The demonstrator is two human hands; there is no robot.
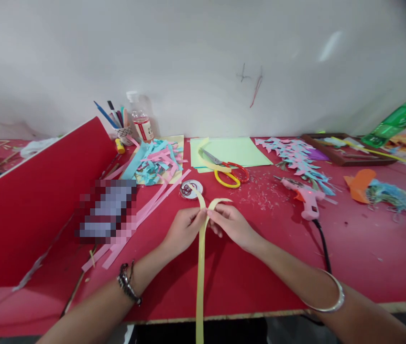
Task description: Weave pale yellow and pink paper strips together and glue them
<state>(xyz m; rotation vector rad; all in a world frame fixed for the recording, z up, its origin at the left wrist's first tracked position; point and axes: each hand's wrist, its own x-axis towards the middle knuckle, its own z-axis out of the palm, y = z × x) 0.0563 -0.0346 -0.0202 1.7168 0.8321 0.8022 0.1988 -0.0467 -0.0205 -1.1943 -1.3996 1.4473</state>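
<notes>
Just in front of the scissors (pixel 229 173), toward the person, the left hand (pixel 183 229) and the right hand (pixel 233 224) sit close together, each pinching the same yellow paper strip (pixel 200 267). The strip curls into two short arcs above the fingers (one reaching back toward the scissors) and its long tail runs forward off the near edge of the red table (pixel 367 253). A small round tin (pixel 189 189) lies just left of the scissors, touching the strip's far end. The scissors rest on a green paper sheet (pixel 238 150). A pink glue gun (pixel 305 196) lies to their right, and loose pink strips (pixel 141 212) trail to their left.
</notes>
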